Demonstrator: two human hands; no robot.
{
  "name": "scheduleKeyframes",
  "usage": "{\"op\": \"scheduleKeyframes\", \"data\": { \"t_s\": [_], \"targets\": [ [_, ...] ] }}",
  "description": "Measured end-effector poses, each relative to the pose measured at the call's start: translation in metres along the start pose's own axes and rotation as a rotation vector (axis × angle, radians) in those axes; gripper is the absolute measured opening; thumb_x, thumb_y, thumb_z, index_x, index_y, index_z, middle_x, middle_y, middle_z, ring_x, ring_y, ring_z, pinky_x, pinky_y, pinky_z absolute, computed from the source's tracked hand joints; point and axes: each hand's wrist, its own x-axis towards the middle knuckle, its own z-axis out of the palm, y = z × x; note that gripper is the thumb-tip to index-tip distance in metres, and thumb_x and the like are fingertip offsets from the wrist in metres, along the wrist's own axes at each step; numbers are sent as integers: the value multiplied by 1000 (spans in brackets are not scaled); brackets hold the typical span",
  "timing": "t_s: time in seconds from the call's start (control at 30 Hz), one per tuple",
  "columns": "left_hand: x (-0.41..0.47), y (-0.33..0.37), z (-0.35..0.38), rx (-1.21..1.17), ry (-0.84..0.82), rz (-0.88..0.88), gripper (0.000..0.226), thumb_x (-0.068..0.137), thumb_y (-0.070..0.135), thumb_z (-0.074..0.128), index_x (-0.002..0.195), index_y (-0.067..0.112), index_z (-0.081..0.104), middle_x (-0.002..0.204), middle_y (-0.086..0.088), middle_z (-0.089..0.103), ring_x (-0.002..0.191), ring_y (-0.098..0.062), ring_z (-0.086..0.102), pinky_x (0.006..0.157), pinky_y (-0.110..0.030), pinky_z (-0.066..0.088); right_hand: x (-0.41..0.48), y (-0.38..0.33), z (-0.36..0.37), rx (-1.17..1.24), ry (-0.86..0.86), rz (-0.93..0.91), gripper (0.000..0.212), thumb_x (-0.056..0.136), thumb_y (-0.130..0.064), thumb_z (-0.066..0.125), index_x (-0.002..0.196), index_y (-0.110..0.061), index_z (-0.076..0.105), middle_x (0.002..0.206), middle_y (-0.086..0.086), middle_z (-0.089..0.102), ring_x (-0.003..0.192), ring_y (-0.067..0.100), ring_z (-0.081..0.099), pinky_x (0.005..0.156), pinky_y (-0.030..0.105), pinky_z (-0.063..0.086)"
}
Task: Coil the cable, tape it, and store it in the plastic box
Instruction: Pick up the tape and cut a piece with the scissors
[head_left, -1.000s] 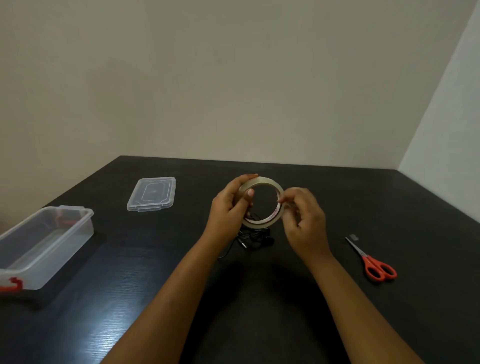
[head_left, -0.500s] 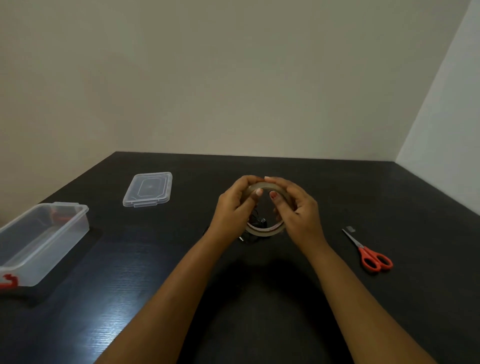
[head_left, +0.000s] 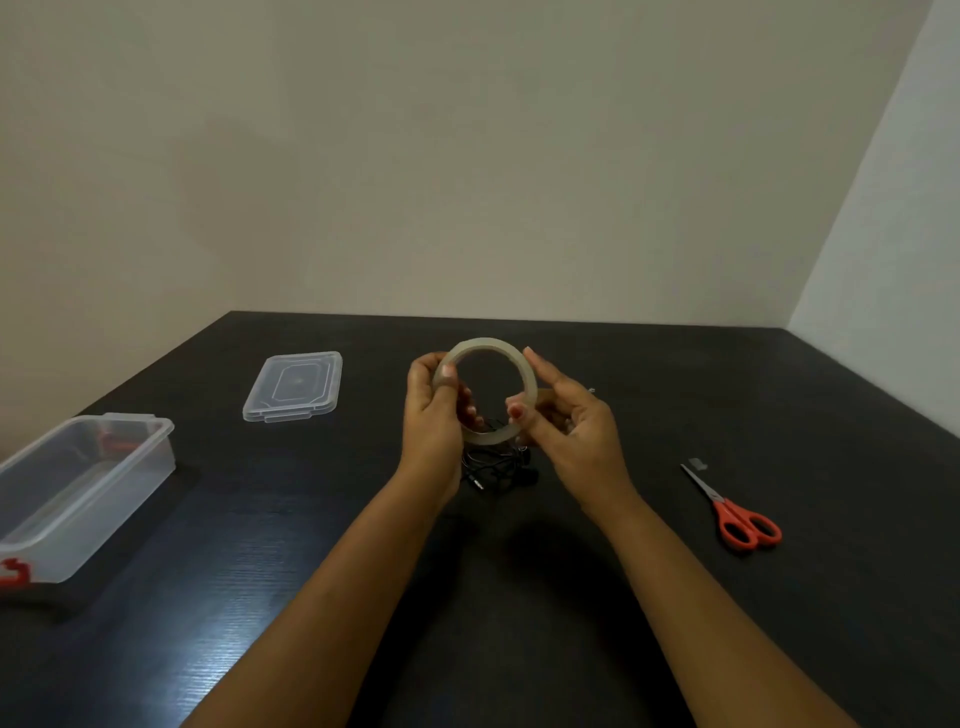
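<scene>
A roll of clear tape (head_left: 480, 345) is held upright above the middle of the black table (head_left: 727, 597). My left hand (head_left: 434, 415) grips its left side, thumb on the rim. My right hand (head_left: 571, 421) pinches its right side, thumb against the inner edge. Below the roll a bundle of thin black cable (head_left: 493, 470) lies on the table, partly hidden by my hands. The open clear plastic box (head_left: 78, 488) with red latches stands at the left edge.
The box's clear lid (head_left: 293, 387) lies flat at the back left. Orange-handled scissors (head_left: 735, 512) lie to the right, with a small grey scrap (head_left: 697, 463) beyond their tips. Walls close off the back and right.
Both hands have turned and lifted the tape roll a little, so its hole faces me more. My right fingers shifted from the top of the roll to its right side.
</scene>
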Motion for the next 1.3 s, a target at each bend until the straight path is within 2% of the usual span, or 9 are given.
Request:
{"op": "scheduleKeyframes", "data": {
  "t_s": [0.23,0.4,0.47,0.6,0.83,0.97,1.13,1.2,1.3],
  "targets": [
    [5,4,-4,-95,112,-106,21,102,21,35,110,27,53,70,0,47,60,-9,46,59,-24,44,-5,5,14,-126,24,-68,63,80,-11,74,135,-29,48,100,-2,72,92,11,69,85,27,56],
    [3,8,0,-134,92,-132,23,102,18,36,103,29,56,69,0,45,58,-8,47,52,-18,49,0,2,6,-73,137,-99,36,83,-5,69,116,-16,64,98,-1,72,86,11,71,75,26,58],
    [3,8,1,-136,82,-154,24,101,18,36,99,30,57,70,-1,45,58,-8,47,52,-18,49,0,1,3,-78,174,-116,26,86,-4,65,110,-14,67,93,-1,72,76,12,70,70,24,58],
    [0,9,2,-130,71,-202,25,101,17,36,97,29,58,73,-1,46,61,-8,47,53,-18,49,1,1,2,-117,208,-156,14,88,-4,62,98,-10,69,86,-2,70,72,11,69,67,22,57],
    [-3,11,5,-88,12,-239,23,101,17,36,113,22,55,74,-2,46,59,-9,48,50,-18,49,2,1,1,-234,228,-171,9,96,-11,51,96,-16,59,75,-4,62,64,8,62,61,19,53],
    [-4,13,7,-82,-16,-282,24,101,16,35,113,20,56,73,-3,45,58,-9,45,50,-17,49,4,0,-2,-262,231,-176,13,97,-13,48,94,-24,55,72,-3,61,62,10,61,58,23,54],
    [-11,17,14,84,-189,-418,24,100,18,38,120,22,51,82,-5,49,67,-12,51,64,-26,53,7,-3,-15,-88,327,-13,17,99,-18,46,91,-30,55,80,-2,62,64,11,62,57,27,55],
    [-18,16,21,143,-260,-440,25,99,16,41,122,24,46,87,-7,51,73,-15,56,65,-30,57,10,-7,-23,26,347,68,15,98,-17,47,93,-28,56,83,3,63,65,15,62,57,27,54],
    [-23,9,25,320,-357,-420,31,96,17,48,125,25,40,104,-8,54,77,-19,63,61,-28,58,11,-12,-29,154,317,174,10,98,-17,49,96,-22,57,75,3,64,57,12,61,54,24,53]
  ]
}}
